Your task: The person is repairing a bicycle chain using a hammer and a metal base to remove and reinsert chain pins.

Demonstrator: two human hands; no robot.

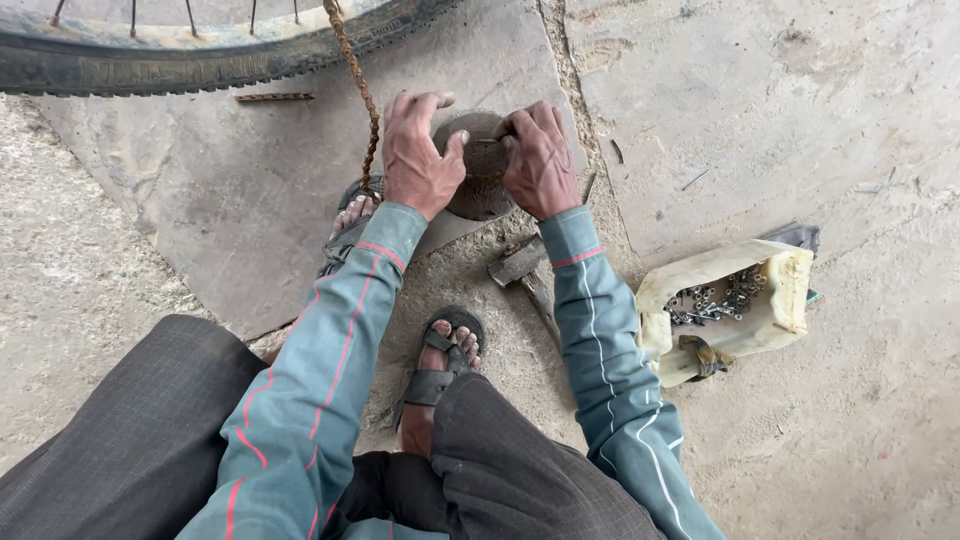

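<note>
**A:** How far along are you?

**B:** Midway, I'd say. My left hand (pixel 418 150) is curled around the rim of the round, dark, greasy metal disc (pixel 478 172), steadying it on the stone slab (pixel 240 190) just past my sandals. My right hand (pixel 540 160) is pinched shut on a small metal piece at its centre; can't tell what exactly.

**A:** What's left?

**B:** The rusty chain (pixel 362 95) hangs loose beside it, and the cut yellow plastic tub of nuts (pixel 735 295) sits untouched.

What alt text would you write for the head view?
Both hands, left hand and right hand, grip a round dark metal part on the stone floor, beside a rusty chain, a bicycle tyre and a cut yellowish plastic container of nuts.
</note>
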